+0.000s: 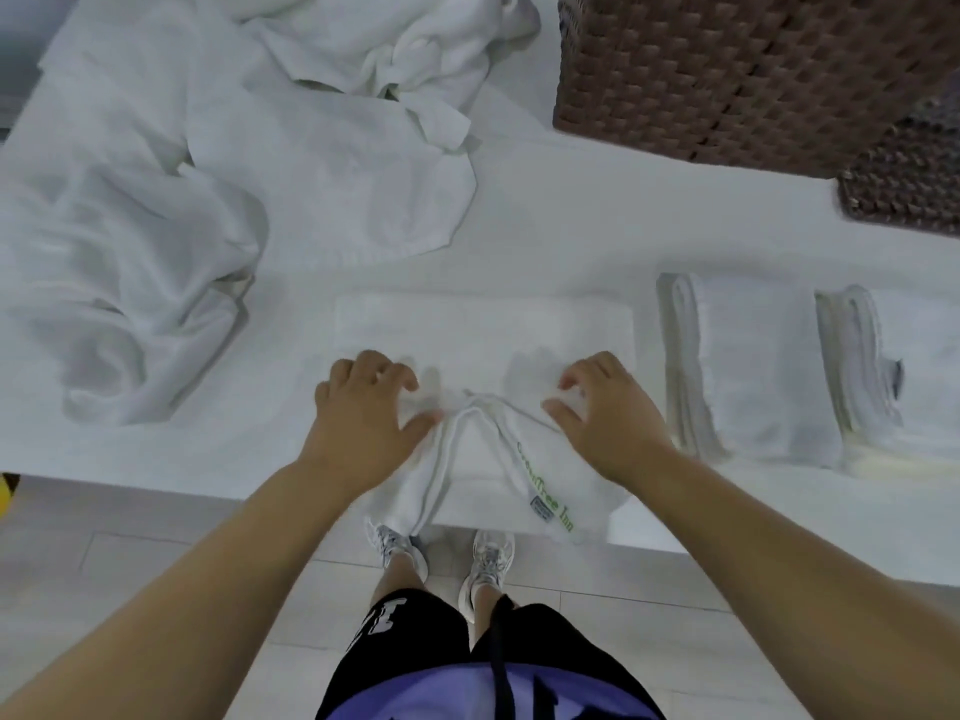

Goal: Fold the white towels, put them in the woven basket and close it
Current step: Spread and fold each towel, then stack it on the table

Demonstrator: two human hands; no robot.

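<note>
White towel [483, 330]: lies in the near middle of the desk [545, 226], its far part flat and squared, its near part bunched into ridges and hanging over the desk's near edge, green lettering and a small label showing; the left hand [363, 407] and right hand [608, 413] rest on it side by side, each grip curled and pinching gathered cloth between thumb and fingers.

Findings, as judgement:
- The overhang is the main hazard; if either grip slackens, the hanging weight could drag the towel towards the floor [156, 563].
- The ridges between the hands are uneven; folding them over as they lie would likely trap creases and leave a crooked edge.
- Two folded towels [748, 366] sit just right of the right hand; a wide sweep of that arm could knock their layers askew.
- The loose heap of towels [130, 252] lies at the left; a corner could be caught up in the fold.
- The woven basket [727, 70] stands far right, with what appears to be its lid [904, 189] beside it; whether the basket is open cannot be told, its top being out of view.
</note>
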